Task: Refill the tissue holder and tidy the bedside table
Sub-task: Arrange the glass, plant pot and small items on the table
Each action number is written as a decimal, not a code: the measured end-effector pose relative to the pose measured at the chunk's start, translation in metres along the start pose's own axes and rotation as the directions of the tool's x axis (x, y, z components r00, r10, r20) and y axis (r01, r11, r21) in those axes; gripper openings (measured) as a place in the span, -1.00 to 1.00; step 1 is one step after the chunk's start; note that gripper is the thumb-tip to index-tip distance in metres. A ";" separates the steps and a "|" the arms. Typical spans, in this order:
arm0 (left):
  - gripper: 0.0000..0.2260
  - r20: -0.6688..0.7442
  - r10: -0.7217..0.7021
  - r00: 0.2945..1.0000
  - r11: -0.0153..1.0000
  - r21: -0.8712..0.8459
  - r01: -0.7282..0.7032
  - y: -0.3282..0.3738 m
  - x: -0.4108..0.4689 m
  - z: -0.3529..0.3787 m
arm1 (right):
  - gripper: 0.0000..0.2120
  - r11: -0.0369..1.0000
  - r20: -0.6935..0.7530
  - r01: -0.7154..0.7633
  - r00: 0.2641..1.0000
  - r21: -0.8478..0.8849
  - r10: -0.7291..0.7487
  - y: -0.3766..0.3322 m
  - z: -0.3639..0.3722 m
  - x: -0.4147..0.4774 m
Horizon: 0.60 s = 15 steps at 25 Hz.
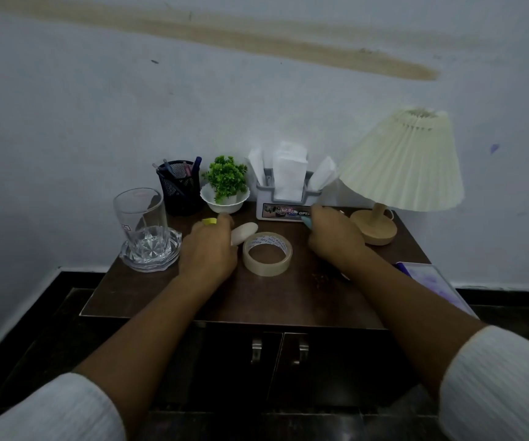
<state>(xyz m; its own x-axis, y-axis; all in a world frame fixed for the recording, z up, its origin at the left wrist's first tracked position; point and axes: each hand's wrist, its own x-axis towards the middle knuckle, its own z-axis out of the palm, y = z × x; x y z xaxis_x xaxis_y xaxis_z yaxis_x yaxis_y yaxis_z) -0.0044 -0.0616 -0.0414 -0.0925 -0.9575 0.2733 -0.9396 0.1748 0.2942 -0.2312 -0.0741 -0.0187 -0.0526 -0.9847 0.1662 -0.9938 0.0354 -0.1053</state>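
Tissues [289, 173] fill the tissue holder [283, 214] at the back of the bench [161, 297], so I judge clutter comes next: my left hand [207, 249] fingers pinch a yellow scrap [209, 221], my right hand [336, 240] fingers curl round a pale green bit [306, 221], flanking the tape roll [267, 253].

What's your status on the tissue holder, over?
Left hand and right hand low over table, grips unclear. Tissue holder stocked, upright. Tape roll lies between hands.

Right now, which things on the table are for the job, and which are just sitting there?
For the job: tissue holder, tissues, tape roll, pale oval thing, small yellow thing at the left hand.
Just sitting: lamp, plant, pen cup, glass.
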 end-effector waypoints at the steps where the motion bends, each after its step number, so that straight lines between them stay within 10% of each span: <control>1: -0.63 -0.006 -0.014 1.000 0.999 -0.032 0.014 0.000 0.000 -0.003 | -0.67 0.989 -0.038 -0.030 0.999 0.147 0.036 0.000 -0.003 -0.002; 7: -0.42 0.108 -0.052 0.993 0.913 -0.398 0.091 0.002 -0.016 -0.031 | -0.66 0.649 -0.166 0.089 0.984 0.755 0.059 -0.029 -0.031 -0.041; 15: -0.51 0.103 -0.042 0.994 0.885 -0.458 0.085 -0.018 -0.038 -0.024 | -0.73 0.650 -0.126 0.204 0.978 0.732 -0.164 -0.067 -0.010 -0.084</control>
<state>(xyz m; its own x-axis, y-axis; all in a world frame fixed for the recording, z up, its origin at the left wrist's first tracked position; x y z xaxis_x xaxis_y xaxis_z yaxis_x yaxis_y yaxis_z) 0.0238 -0.0229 -0.0349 -0.0861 -0.9825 0.1652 -0.6885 0.1785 0.7029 -0.1612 0.0077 -0.0153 0.0995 -0.9476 0.3036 -0.5848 -0.3025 -0.7527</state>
